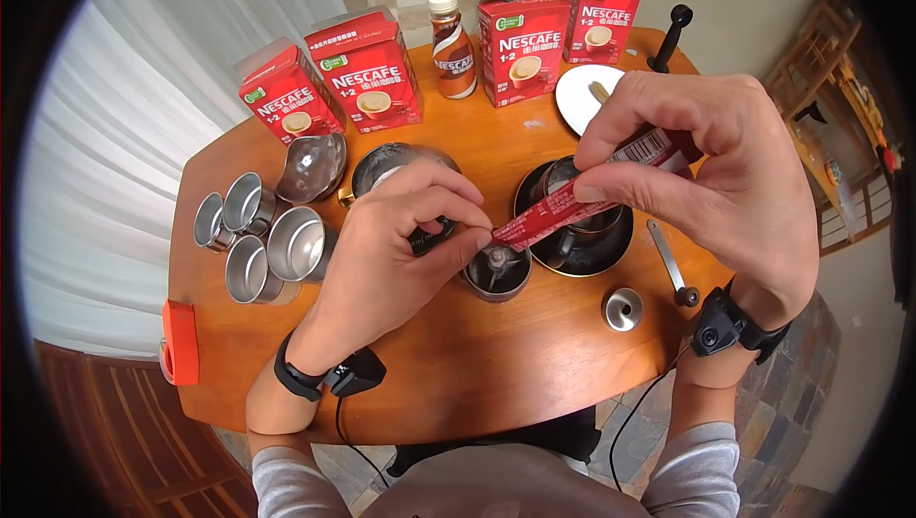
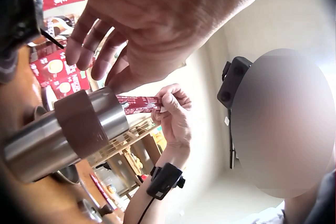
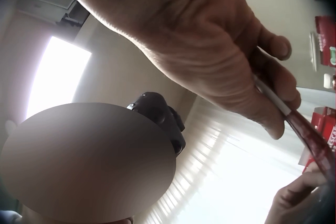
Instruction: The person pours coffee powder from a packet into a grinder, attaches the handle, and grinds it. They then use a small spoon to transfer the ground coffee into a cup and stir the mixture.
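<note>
Between both hands a red Nescafé coffee stick sachet [image 1: 549, 217] stretches slantwise, its lower end at the mouth of a steel hand coffee grinder [image 1: 498, 287]. My left hand [image 1: 408, 239] pinches that lower end between thumb and forefinger. Higher up, my right hand [image 1: 720, 160] grips the other end with thumb and fingers. In the left wrist view the grinder [image 2: 81, 124] shows as an upright-standing steel cylinder with a brown band. A burr shaft is visible inside its top. Behind the sachet, a black cup sits on a black saucer [image 1: 618, 256], partly covered.
A crank handle [image 1: 671, 259] and small round metal part [image 1: 623, 309] lie at right. Several steel cups [image 1: 253, 270] and a dark bowl [image 1: 312, 167] stand at left. Red Nescafé boxes [image 1: 377, 79], a bottle [image 1: 453, 51] and a white plate [image 1: 575, 96] line the back.
</note>
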A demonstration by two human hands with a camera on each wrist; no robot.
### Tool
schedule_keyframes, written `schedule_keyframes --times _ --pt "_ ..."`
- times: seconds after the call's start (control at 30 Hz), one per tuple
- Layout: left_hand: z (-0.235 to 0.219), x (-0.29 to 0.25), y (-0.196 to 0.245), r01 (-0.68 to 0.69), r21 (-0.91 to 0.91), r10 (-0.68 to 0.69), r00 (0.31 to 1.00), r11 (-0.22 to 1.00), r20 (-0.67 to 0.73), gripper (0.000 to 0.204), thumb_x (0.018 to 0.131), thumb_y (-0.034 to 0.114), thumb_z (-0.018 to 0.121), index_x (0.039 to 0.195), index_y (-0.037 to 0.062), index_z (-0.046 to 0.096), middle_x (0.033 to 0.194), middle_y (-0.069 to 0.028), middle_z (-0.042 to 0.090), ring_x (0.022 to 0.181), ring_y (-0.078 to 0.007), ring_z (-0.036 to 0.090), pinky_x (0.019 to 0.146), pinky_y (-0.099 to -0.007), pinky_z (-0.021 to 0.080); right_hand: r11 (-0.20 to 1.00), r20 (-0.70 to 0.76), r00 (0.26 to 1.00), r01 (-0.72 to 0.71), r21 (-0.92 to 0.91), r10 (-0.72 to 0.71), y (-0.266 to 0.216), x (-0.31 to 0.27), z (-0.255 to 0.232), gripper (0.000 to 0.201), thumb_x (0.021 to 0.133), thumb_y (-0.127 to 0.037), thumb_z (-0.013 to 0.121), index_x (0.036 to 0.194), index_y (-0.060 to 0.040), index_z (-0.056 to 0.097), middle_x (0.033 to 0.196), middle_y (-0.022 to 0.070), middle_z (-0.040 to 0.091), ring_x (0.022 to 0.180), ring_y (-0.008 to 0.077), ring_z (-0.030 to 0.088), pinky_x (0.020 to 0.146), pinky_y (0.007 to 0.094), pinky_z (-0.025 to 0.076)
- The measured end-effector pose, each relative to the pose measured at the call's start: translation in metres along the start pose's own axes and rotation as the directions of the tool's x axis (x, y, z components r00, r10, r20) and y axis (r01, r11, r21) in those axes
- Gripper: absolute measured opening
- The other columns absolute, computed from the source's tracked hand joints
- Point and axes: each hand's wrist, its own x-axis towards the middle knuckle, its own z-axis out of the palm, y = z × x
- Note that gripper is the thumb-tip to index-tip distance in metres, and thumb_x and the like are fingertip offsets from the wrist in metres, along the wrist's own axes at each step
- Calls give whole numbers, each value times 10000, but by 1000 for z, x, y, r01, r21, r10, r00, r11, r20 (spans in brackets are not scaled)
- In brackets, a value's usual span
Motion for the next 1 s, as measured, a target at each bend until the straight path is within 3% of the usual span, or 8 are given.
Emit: schedule_keyframes --times 0.27,0.43,0.63,0.73,0.87,1.0 --pt "0 0 2 2 -2 -2 1000 1000 -5 158 845 -68 792 979 2 747 1090 -42 701 829 -101 608 756 -249 514 990 13 998 -60 131 58 -3 -3 -6 124 847 -13 839 880 19 723 817 28 705 698 53 645 619 207 485" --pt "0 0 5 12 10 -12 1000 1000 -9 157 834 -91 769 961 -5 736 1089 -44 703 834 -104 615 758 -250 516 978 -10 1000 -15 208 18 -2 -2 -3 110 854 21 819 911 30 725 836 34 712 711 62 663 634 199 508" --pt "3 0 5 1 24 0 1000 1000 -4 162 817 -100 748 937 -3 698 1067 -52 693 844 -135 621 756 -268 519 944 45 993 -116 310 107 -10 2 -2 103 865 45 794 946 37 730 891 48 726 764 78 698 668 209 543" --pt "5 0 0 -27 23 27 1000 999 -9 185 815 -69 769 954 15 680 1039 -52 672 842 -188 620 736 -297 514 967 23 993 -120 224 118 -10 1 0 101 870 61 772 961 40 733 918 54 731 776 90 706 681 219 549" --pt "2 2 1 -66 31 67 997 997 -33 191 811 -83 756 949 20 675 1033 -56 660 849 -200 615 729 -304 510 986 -70 998 14 169 -2 -2 1 2 104 875 61 757 974 43 729 925 58 731 802 104 708 725 235 557" --pt "5 1 -4 -58 22 59 998 998 -10 201 806 -90 750 950 28 675 1032 -57 655 862 -206 614 729 -307 508 995 5 1000 2 100 -3 -4 2 0 124 879 56 758 997 41 725 922 55 728 829 111 714 755 239 558"
